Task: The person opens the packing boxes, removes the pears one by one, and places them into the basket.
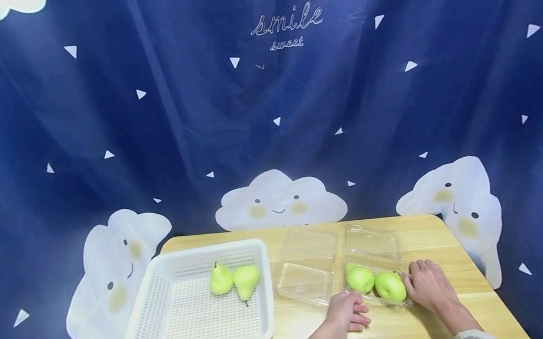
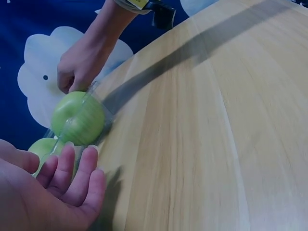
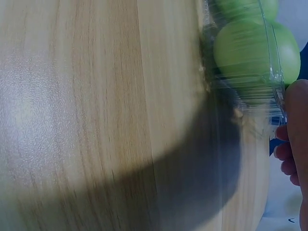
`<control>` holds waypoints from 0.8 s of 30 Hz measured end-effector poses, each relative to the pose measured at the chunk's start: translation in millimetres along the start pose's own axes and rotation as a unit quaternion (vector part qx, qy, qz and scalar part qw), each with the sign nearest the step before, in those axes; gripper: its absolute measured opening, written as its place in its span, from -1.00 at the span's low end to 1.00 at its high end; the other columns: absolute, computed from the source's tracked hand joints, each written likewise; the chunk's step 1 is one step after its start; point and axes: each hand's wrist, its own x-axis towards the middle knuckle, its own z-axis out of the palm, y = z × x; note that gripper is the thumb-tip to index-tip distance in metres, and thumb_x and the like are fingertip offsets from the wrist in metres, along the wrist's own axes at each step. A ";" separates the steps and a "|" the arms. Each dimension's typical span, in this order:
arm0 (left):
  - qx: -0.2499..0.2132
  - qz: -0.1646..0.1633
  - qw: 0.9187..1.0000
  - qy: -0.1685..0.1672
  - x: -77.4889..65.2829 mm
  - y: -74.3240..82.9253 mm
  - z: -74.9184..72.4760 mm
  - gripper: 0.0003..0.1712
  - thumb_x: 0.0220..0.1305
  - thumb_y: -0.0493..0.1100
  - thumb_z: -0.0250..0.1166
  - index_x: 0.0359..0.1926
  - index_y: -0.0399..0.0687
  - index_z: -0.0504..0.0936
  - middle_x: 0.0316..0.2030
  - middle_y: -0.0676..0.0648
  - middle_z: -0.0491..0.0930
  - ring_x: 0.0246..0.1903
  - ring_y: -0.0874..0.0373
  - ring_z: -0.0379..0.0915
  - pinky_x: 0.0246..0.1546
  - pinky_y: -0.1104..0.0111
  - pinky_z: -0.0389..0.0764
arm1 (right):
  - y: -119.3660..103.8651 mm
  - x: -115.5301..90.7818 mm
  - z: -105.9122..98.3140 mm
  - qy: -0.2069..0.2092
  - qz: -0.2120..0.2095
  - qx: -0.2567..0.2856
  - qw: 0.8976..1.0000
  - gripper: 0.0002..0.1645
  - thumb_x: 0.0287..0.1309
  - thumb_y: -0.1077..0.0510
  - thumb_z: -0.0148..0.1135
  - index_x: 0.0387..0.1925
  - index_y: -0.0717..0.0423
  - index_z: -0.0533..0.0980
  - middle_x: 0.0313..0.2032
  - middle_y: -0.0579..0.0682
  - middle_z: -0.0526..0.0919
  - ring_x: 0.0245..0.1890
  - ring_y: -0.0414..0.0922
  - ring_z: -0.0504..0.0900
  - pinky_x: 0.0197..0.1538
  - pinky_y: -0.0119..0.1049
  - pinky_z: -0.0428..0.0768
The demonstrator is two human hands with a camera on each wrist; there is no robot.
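A clear plastic clamshell box point(image 1: 371, 242), lid laid back, holds a green apple point(image 1: 390, 287) and a second round green fruit point(image 1: 360, 279), whose kind I cannot tell. At the box's near left corner, my left hand point(image 1: 343, 317) pinches the rim between thumb and index finger, the other fingers loosely bent. My right hand point(image 1: 430, 285) grips the right edge, its thumb at the rim beside the apple point(image 3: 257, 53) and its fingers curled below, as the right wrist view shows. In the left wrist view, the apple point(image 2: 78, 118) lies between both hands.
Left of the box lies another open clear clamshell box point(image 1: 308, 281). A white perforated basket point(image 1: 140, 316) stands at the table's left with two green pears point(image 1: 221, 279) in its right part. Behind the wooden table point(image 1: 393, 333) hangs a blue curtain point(image 1: 225, 108).
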 end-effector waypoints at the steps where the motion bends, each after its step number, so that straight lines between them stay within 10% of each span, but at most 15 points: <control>1: 0.005 0.001 1.000 -0.001 -1.6 1.5 -1.9 -0.67 0.49 -0.01 0.15 -0.12 -0.20 0.62 -0.29 -0.09 0.75 -0.44 0.10 0.74 -0.40 0.29 0.80 | -0.2 0.2 0.0 0.001 -0.002 0.000 1.000 -0.71 0.18 0.09 0.31 -0.49 0.21 0.47 -0.51 0.10 0.53 -0.46 0.02 0.45 -0.34 -0.01 0.54; 18: 0.080 0.063 0.995 0.008 -16.6 37.5 3.5 -0.91 0.35 -0.20 0.32 -0.19 -0.11 0.59 -0.34 -0.04 0.65 -0.48 0.20 0.61 -0.40 0.35 0.76 | 0.6 0.4 -0.8 -0.018 0.009 0.003 1.000 -0.71 0.23 0.07 0.28 -0.46 0.19 0.48 -0.50 0.06 0.51 -0.44 0.00 0.44 -0.32 -0.01 0.54; 24: 0.239 0.166 0.956 0.036 -6.6 49.7 4.4 -0.75 0.19 -0.15 0.46 -0.13 -0.06 0.64 -0.33 0.11 0.66 -0.37 0.31 0.53 -0.35 0.50 0.62 | 1.1 0.2 -0.1 -0.030 0.014 0.005 0.999 -0.70 0.25 0.06 0.28 -0.46 0.17 0.47 -0.51 0.04 0.50 -0.44 -0.02 0.43 -0.30 -0.02 0.54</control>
